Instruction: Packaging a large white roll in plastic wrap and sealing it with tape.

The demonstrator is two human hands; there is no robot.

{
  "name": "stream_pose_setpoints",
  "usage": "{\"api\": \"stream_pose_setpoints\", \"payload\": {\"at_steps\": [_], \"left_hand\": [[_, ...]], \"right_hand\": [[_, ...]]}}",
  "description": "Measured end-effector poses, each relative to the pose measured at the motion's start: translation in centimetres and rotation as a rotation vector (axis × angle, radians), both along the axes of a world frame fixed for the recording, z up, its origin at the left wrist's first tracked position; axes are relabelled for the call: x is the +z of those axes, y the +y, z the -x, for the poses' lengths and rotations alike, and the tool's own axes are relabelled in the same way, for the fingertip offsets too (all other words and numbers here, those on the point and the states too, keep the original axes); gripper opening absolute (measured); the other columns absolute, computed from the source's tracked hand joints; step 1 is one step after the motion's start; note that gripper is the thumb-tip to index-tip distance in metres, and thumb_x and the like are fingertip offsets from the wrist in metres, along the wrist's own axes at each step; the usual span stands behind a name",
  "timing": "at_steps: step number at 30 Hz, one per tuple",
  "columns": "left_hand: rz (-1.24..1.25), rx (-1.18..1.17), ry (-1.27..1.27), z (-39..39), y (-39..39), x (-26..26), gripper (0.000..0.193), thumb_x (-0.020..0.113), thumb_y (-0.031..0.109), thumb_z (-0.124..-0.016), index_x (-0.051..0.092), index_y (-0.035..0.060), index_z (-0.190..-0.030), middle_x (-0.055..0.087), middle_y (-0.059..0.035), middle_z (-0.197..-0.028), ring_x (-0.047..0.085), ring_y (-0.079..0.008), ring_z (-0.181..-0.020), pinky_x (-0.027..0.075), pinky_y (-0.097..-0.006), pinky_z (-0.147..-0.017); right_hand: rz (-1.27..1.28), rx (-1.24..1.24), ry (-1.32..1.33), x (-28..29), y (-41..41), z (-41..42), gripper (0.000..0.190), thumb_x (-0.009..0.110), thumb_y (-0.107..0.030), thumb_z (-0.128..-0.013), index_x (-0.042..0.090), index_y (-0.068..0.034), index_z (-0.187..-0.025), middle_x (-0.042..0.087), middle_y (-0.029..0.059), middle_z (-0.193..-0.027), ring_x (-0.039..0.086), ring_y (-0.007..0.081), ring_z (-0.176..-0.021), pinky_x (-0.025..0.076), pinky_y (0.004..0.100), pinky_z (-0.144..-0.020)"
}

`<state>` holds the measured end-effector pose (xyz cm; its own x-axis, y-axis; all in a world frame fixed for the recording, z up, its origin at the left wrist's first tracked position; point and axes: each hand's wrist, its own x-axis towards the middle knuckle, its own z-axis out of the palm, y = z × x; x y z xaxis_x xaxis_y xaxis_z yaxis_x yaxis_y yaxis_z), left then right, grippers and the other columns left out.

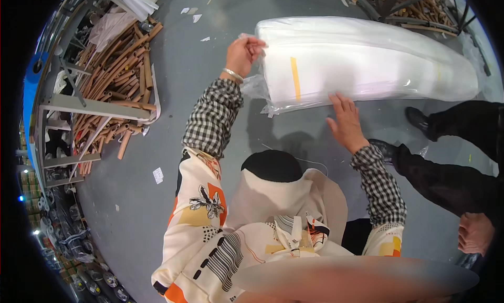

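Note:
A long white bundle (pixel 319 71) in clear plastic wrap (pixel 256 86) lies on the floor before me. A yellow strip (pixel 295 78) crosses it near its left end, where the wrap hangs loose and crumpled. My left hand (pixel 245 53), with a bracelet at the wrist, is at the far left corner, its fingers curled on a bit of the wrap. At the bundle's near long side is my right hand (pixel 346 122). Its fingers are spread and hold nothing, the tips at or just over the plastic edge.
Cardboard tubes (pixel 118 78) fill a metal-framed rack (pixel 98 108) on the left. More tubes (pixel 417 6) lie within a dark metal frame (pixel 388 12) at the far right. Another person's dark-trousered legs (pixel 441 177) and hand (pixel 475 233) are close on my right. Paper scraps (pixel 158 175) dot the grey floor.

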<state>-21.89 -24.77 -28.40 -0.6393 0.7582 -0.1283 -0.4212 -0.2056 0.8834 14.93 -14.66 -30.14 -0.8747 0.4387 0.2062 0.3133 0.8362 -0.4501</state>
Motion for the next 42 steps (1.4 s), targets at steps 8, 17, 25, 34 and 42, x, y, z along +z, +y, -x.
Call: {"api": "stream_pose_setpoints", "payload": {"at_steps": [8, 17, 25, 34, 42], "left_hand": [[0.004, -0.014, 0.062, 6.2, 6.8, -0.5, 0.040, 0.030, 0.020, -0.106, 0.054, -0.0088, -0.121, 0.063, -0.0219, -0.125, 0.064, -0.0275, -0.114, 0.052, -0.0297, -0.074], [0.094, -0.047, 0.365, 17.2, 19.6, -5.8, 0.045, 0.039, 0.028, -0.105, 0.054, -0.0035, -0.133, 0.059, -0.0107, -0.134, 0.058, -0.0168, -0.121, 0.045, -0.0265, -0.095], [0.459, -0.016, 0.181, 24.6, 19.7, -20.4, 0.044, 0.053, 0.040, -0.097, 0.068, 0.0042, -0.117, 0.071, -0.0088, -0.104, 0.065, -0.0223, -0.090, 0.051, -0.0355, -0.077], [0.789, -0.290, 1.329, 26.9, 8.7, -31.8, 0.036, 0.053, 0.034, -0.093, 0.072, 0.0035, -0.094, 0.071, -0.0182, -0.098, 0.068, -0.0372, -0.090, 0.054, -0.0476, -0.076], [0.433, 0.198, 0.395, 9.1, 7.1, -5.5, 0.049, 0.055, 0.039, -0.100, 0.056, 0.0022, -0.132, 0.060, -0.0088, -0.128, 0.057, -0.0223, -0.115, 0.044, -0.0384, -0.099]], "right_hand": [[-0.318, 0.029, -0.013, -8.8, 2.8, 5.4, 0.014, 0.066, -0.012, -0.083, 0.060, -0.010, -0.095, 0.062, 0.0090, -0.101, 0.056, 0.0313, -0.105, 0.039, 0.0450, -0.089], [0.194, -0.086, -0.062, -15.2, 9.1, 3.1, 0.006, 0.060, -0.016, -0.085, 0.062, -0.010, -0.085, 0.063, 0.0132, -0.082, 0.060, 0.0356, -0.086, 0.045, 0.0488, -0.079], [0.479, -0.246, -0.011, -19.5, 11.1, 3.0, 0.012, 0.060, -0.018, -0.087, 0.061, -0.007, -0.083, 0.061, 0.0170, -0.080, 0.059, 0.0409, -0.081, 0.045, 0.0510, -0.070], [0.406, 0.009, -0.265, -21.7, 4.9, 4.7, 0.018, 0.063, -0.012, -0.084, 0.064, -0.009, -0.102, 0.060, 0.0153, -0.097, 0.059, 0.0374, -0.095, 0.046, 0.0499, -0.081], [0.341, -0.292, 0.320, -1.7, 5.3, 9.7, 0.022, 0.064, -0.005, -0.089, 0.067, -0.005, -0.111, 0.065, 0.0103, -0.102, 0.062, 0.0239, -0.088, 0.049, 0.0344, -0.077]]}}
